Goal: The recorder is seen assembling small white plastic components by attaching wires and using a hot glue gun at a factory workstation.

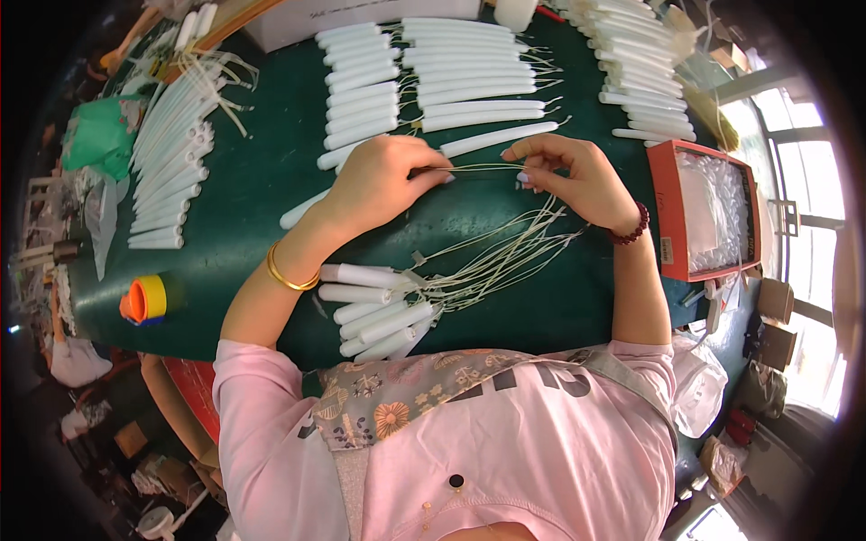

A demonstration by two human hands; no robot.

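My left hand is closed, thumb and finger pinching a thin pale wire. The same wire stretches across to my right hand, whose thumb and fingers close on its other end. Just beyond the hands lies a white candle-shaped stick with a short wire at its tip. Another white stick is partly covered by my left forearm. Nearer my body, a pile of short white tubes trails a loose bundle of pale wires to the right, below my right hand.
Rows of white candle-shaped sticks cover the far middle of the dark green table. More sticks are stacked at the left and far right. A red box with clear plastic wrapping stands right; a tape roll lies left.
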